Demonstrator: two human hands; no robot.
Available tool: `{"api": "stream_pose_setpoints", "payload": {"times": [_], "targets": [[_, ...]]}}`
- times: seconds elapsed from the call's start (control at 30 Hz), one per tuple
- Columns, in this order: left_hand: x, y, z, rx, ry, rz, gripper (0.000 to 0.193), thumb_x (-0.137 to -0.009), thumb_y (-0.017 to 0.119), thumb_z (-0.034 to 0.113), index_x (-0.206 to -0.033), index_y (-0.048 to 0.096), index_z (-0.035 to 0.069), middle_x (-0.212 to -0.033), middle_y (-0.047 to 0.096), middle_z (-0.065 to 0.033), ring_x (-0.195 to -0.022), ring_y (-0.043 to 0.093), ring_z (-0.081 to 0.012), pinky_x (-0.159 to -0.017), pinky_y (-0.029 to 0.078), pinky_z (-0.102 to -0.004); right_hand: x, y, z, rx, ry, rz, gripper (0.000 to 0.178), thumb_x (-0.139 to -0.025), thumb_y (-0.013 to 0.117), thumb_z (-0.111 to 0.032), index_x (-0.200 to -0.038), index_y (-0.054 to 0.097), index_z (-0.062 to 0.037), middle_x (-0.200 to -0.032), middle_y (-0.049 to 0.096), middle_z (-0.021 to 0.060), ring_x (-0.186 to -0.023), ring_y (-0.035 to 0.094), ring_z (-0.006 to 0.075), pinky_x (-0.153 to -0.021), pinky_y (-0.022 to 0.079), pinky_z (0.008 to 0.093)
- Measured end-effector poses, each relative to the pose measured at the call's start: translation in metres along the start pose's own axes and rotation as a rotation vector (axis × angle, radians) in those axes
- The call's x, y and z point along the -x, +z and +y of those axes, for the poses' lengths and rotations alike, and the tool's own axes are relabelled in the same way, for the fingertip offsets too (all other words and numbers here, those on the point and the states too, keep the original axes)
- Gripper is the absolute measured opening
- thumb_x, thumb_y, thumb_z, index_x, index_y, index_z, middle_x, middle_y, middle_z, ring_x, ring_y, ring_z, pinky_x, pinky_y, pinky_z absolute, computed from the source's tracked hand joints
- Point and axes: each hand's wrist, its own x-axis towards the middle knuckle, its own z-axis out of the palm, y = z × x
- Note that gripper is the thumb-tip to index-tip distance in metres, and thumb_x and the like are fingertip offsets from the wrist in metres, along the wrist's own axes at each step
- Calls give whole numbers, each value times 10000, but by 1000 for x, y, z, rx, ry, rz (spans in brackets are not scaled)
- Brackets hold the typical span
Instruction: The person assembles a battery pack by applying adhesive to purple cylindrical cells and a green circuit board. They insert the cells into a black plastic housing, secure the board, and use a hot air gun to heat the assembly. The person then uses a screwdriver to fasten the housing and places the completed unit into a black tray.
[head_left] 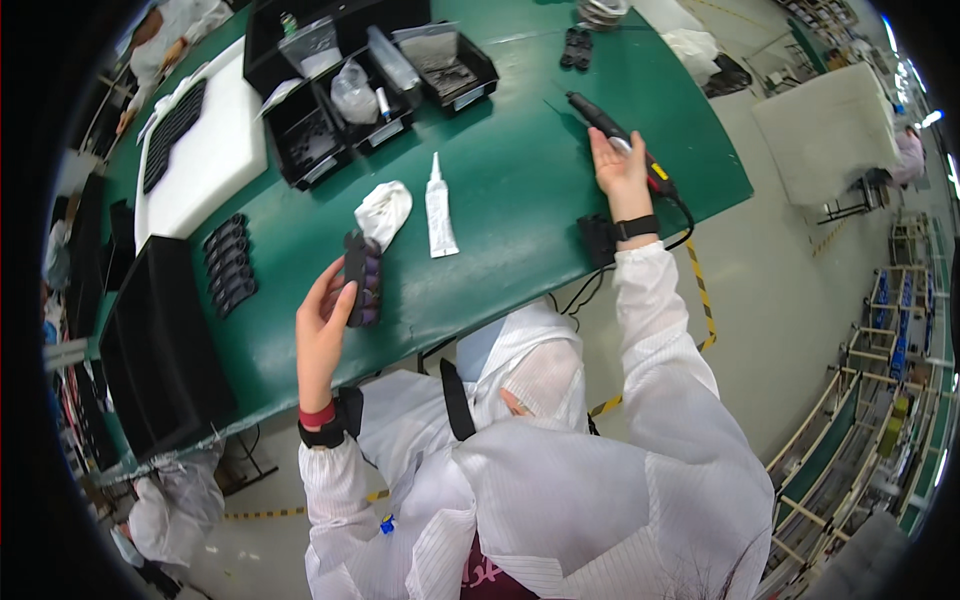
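Observation:
My left hand (325, 315) is closed around a black strip-shaped part (362, 280) with a row of purple-tinted round pieces along one side, held just above the table's near edge. My right hand (622, 170) has its fingers stretched out and apart, at a black electric screwdriver (596, 114) with a thin bit and a cable. The hand partly covers the tool; whether it touches it I cannot tell. Between my hands a white tube (439, 215) with a pointed nozzle lies on the green table (520, 190). A crumpled white cloth (384, 212) lies beside the held part.
Black bins (305, 140) with small parts and bags stand at the back. Several similar black parts (230, 265) lie in a row at left, near a black box (165, 345) and white foam (215, 150). Another black part (576, 48) lies far right. Other people sit nearby.

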Motion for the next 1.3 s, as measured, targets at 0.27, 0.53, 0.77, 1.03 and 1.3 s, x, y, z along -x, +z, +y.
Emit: {"api": "stream_pose_setpoints", "payload": {"times": [0.27, 0.53, 0.77, 1.03, 1.3], "targets": [[-3, 6, 3, -188, 106, 64, 498, -997, 635, 119, -1449, 498, -38, -1278, 654, -181, -1017, 701, -214, -867, 572, -319, 9, 11, -6, 395, -2, -45, 719, -1090, 396, -432, -1332, 333, 242, -1344, 445, 475, -1236, 536, 568, -1032, 538, 563], [-7, 31, 12, -661, 237, 204, 559, -934, 710, 158, -1400, 487, -54, -1156, 677, -283, -959, 715, -370, -764, 562, -436, 15, 0, -15, 568, 179, -139, 760, -1099, 320, -487, -1286, 438, 240, -1264, 550, 445, -1139, 637, 508, -963, 600, 479], [-16, 32, 11, -731, 74, 205, 404, -876, 737, 118, -1208, 586, -54, -843, 709, -257, -792, 703, -437, -705, 541, -483, 26, -5, -13, 546, 151, -155, 688, -1098, 377, -449, -1278, 475, 208, -1247, 577, 419, -1150, 646, 470, -979, 593, 455], [0, 21, 18, -410, 135, 287, 348, -863, 755, 109, -1155, 634, -38, -791, 707, -226, -697, 694, -391, -642, 535, -396, 61, 3, 7, 804, 395, -426, 485, -1066, 512, -351, -1162, 602, 116, -936, 728, 242, -834, 750, 307, -746, 641, 360], [43, 7, 11, -867, 923, 176, 437, -739, 689, -64, -1164, 710, 38, -1196, 713, -160, -1157, 672, -360, -1016, 528, -480, 227, 59, 142, 1205, 773, -768, 734, -1040, 428, -621, -1071, 664, 73, -783, 688, 111, -571, 603, 136, -444, 427, 220]]}}
